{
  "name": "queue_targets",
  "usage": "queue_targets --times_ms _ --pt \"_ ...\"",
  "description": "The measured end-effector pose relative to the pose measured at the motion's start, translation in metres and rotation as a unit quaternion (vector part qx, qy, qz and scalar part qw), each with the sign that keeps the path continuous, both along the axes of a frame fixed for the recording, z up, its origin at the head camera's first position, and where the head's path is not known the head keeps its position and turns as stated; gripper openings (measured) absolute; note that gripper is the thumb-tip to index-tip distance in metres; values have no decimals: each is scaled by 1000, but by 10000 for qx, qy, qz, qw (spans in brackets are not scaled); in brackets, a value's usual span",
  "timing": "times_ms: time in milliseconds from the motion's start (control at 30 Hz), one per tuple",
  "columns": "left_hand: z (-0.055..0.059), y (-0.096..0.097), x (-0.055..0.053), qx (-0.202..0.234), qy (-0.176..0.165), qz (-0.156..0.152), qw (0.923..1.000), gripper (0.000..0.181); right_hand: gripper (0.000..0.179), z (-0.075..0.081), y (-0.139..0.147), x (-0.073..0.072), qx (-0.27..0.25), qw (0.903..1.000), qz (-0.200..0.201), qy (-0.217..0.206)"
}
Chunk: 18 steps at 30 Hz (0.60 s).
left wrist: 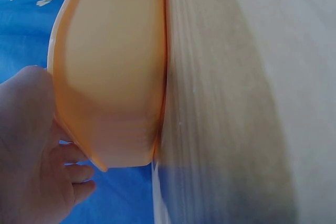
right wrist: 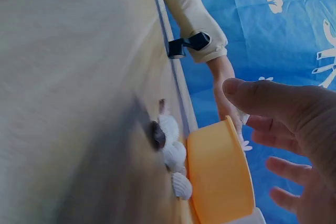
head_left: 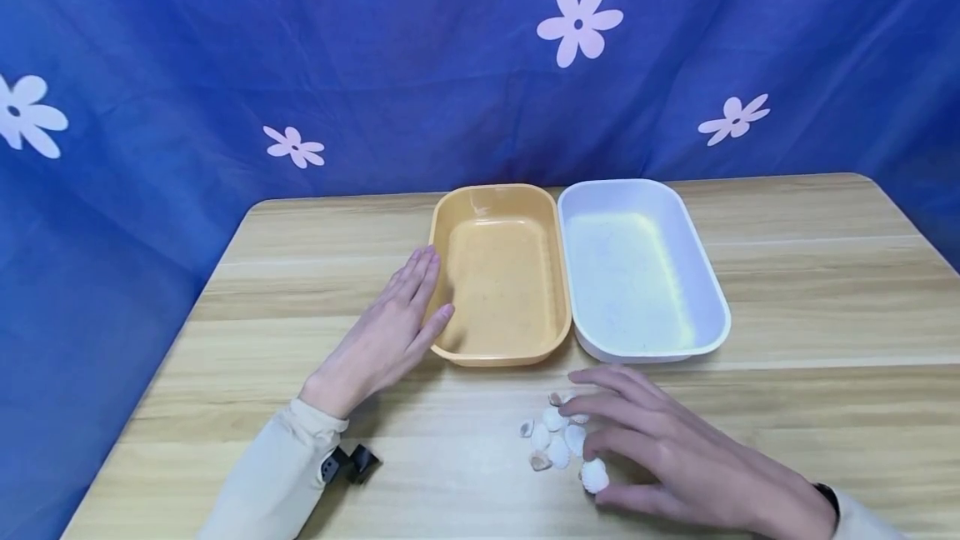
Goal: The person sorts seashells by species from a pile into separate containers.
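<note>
My right hand point(head_left: 678, 452) pinches a white ribbed seashell point(head_left: 595, 476) between thumb and index finger, low over the table. Beside it lies a small pile of white and brownish shells point(head_left: 557, 450), partly hidden under the fingers; in the right wrist view several white shells point(right wrist: 175, 156) show on the tabletop. With its fingers straight, my left hand point(head_left: 386, 336) rests against the left rim of an orange-yellow plastic tray point(head_left: 504, 282). The left wrist view has the thumb at that tray's rim point(left wrist: 52, 51) and the other fingers along its outer side.
A white tray point(head_left: 622, 273) stands against the orange one's right side, toward the back of the wooden table point(head_left: 810, 290). Behind the table hangs a blue curtain point(head_left: 450, 65) with flower prints. A small black device point(head_left: 363, 463) sticks out from the left wrist.
</note>
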<state>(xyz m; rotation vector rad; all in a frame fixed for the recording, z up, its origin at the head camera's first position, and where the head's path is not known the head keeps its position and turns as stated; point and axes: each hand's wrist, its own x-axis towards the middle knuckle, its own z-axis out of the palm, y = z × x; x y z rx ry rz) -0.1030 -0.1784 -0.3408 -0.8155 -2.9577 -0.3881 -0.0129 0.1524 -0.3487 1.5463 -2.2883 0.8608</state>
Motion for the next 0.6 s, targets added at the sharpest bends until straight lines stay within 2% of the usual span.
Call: queue_targets --times_ms 167,333,600 --pt "-1 1 0 -13 -70 13 10000 69 25 7 -8 -10 -66 9998 -194 61" --pt "-2 2 1 -18 -82 19 10000 69 30 6 -19 -24 -348 9972 -587 -306" --pt "-2 1 0 21 -16 4 10000 69 26 13 -46 -43 -1057 9781 -1569 -870"
